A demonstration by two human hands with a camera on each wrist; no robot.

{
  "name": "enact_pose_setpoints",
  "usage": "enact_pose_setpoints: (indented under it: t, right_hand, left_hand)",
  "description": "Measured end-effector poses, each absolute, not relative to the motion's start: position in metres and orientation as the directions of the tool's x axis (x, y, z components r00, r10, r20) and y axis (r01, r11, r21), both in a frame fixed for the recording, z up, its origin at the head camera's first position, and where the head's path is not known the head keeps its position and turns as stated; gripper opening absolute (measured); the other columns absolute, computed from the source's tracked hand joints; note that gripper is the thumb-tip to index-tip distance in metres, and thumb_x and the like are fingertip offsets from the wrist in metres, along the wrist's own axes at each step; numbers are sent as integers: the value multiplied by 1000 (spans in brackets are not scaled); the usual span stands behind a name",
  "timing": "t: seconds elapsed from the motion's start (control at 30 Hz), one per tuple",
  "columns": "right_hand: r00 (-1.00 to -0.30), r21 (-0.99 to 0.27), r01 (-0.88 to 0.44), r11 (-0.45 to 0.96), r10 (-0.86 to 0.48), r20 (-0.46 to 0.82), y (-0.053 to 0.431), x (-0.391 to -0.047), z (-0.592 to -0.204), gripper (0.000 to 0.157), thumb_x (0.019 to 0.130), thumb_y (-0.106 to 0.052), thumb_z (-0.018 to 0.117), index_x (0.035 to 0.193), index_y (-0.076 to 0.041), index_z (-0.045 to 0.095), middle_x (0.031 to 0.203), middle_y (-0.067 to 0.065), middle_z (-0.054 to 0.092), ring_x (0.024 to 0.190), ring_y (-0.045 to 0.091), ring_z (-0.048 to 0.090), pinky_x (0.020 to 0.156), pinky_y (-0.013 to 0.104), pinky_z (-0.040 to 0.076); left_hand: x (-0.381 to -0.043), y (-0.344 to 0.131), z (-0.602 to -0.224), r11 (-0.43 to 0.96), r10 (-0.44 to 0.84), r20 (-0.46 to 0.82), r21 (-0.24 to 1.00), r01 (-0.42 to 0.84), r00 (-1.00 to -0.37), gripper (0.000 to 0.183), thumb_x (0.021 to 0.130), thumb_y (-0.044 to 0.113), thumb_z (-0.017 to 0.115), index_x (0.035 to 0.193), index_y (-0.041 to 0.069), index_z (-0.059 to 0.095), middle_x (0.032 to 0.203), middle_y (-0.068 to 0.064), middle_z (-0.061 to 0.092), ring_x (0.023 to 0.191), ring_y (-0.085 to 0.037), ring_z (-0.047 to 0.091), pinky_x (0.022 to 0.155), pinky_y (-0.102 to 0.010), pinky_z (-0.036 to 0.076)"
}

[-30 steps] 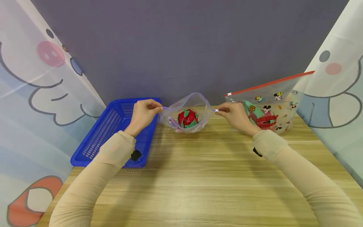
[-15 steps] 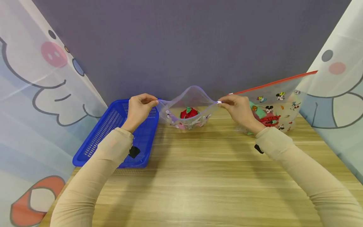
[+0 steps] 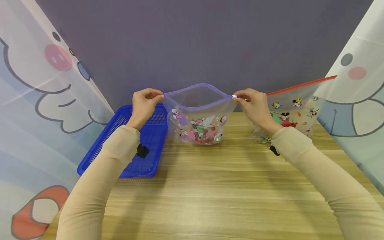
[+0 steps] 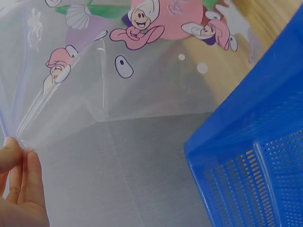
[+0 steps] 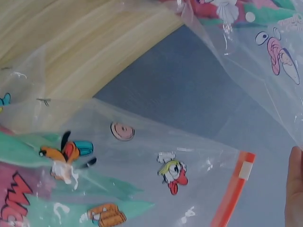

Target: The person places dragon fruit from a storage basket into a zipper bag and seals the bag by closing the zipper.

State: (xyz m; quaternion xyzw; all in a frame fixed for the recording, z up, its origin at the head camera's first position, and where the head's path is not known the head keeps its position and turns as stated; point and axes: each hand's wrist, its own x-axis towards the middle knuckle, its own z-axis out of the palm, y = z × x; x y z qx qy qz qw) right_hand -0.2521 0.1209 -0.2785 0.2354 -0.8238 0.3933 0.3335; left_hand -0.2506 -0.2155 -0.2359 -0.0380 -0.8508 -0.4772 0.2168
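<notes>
A clear zipper bag (image 3: 198, 116) with a purple rim and printed cartoon figures hangs between my hands, its mouth spread apart. Red and green wrapped contents show through its lower part. My left hand (image 3: 145, 105) pinches the rim's left corner between thumb and fingers; the left wrist view shows the same fingertips (image 4: 32, 161) on the film. At the other corner, my right hand (image 3: 255, 106) pinches the rim by the white slider (image 3: 234, 97). Only the edge of the right hand shows in the right wrist view.
A blue perforated basket (image 3: 150, 168) stands on the wooden table (image 3: 204, 193) at left, close to the bag. A second clear bag (image 3: 303, 110), with a red zip and red and green contents, stands at right, partly behind my right hand. A grey panel (image 3: 198, 43) rises behind.
Both hands have risen and moved slightly apart, drawing the purple-rimmed bag up and stretching its mouth wider. The contents, first seen through the mouth, now show through the bag's front.
</notes>
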Motion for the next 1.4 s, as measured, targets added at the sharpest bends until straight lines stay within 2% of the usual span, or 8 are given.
enact_pose_setpoints:
  t: [0.1, 0.2, 0.33, 0.53, 0.9, 1.0, 1.2, 1.4]
  right_hand:
    - [-690, -506, -628, 591, -121, 714, 123, -254, -272, 16, 80, -9, 68, 93, 0, 70, 83, 11, 69, 68, 0, 60, 64, 6, 43]
    - [-737, -558, -582, 592, -94, 669, 127, -256, -263, 18, 80, -10, 68, 95, -1, 70, 85, 15, 70, 63, -5, 59, 51, 7, 38]
    - [-779, -616, -525, 587, -40, 626, 133, -256, -253, 20, 81, -13, 69, 97, -2, 70, 89, 18, 70, 59, -8, 57, 42, 13, 31]
    - [-797, -648, -487, 585, 5, 604, 136, -258, -257, 22, 81, -18, 69, 99, -5, 70, 92, 16, 70, 62, -2, 59, 43, 17, 29]
    - [-855, -734, -443, 515, 4, 519, 138, -258, -273, 24, 83, -18, 67, 104, -7, 68, 93, 12, 70, 69, -2, 62, 43, 20, 30]
    - [-862, -753, -444, 485, -2, 507, 137, -258, -272, 24, 82, -14, 68, 104, -4, 68, 90, 6, 71, 68, -4, 61, 45, 18, 34]
    - [-897, -834, -409, 370, 7, 443, 135, -258, -272, 27, 81, -10, 69, 105, 2, 65, 77, -17, 65, 68, -4, 62, 62, 14, 49]
    - [-899, -846, -401, 351, 28, 437, 133, -257, -272, 27, 81, -11, 69, 103, 2, 65, 73, -20, 62, 68, -3, 62, 65, 14, 51]
  left_hand:
    - [-253, -216, -234, 507, -153, 405, 815, 280, -901, 16, 81, 14, 70, 93, 4, 70, 73, 10, 65, 70, -3, 60, 67, -17, 47]
    - [-256, -215, -232, 477, -167, 413, 828, 293, -895, 16, 80, 12, 70, 93, 3, 70, 71, 12, 64, 69, -3, 59, 66, -15, 48]
    - [-258, -211, -229, 461, -171, 441, 826, 324, -881, 16, 79, 11, 71, 93, 2, 70, 72, 11, 65, 70, -3, 59, 65, -14, 47]
    - [-262, -205, -234, 442, -167, 458, 826, 349, -873, 16, 79, 10, 71, 92, 1, 70, 75, 7, 67, 70, -2, 58, 63, -15, 45]
    - [-263, -207, -248, 411, -159, 396, 860, 304, -904, 15, 80, 8, 69, 94, 1, 68, 79, 3, 67, 72, -2, 59, 66, -15, 46]
    - [-261, -208, -249, 418, -125, 391, 854, 309, -912, 16, 82, 10, 68, 96, 1, 68, 82, 1, 68, 72, -2, 60, 67, -16, 47]
    - [-253, -212, -250, 446, -71, 365, 844, 298, -928, 18, 83, 12, 67, 99, 2, 67, 84, 3, 67, 75, -3, 62, 73, -18, 49]
    - [-247, -217, -249, 488, -49, 365, 821, 297, -930, 21, 83, 14, 67, 101, 3, 66, 84, 5, 66, 78, -2, 62, 74, -18, 48]
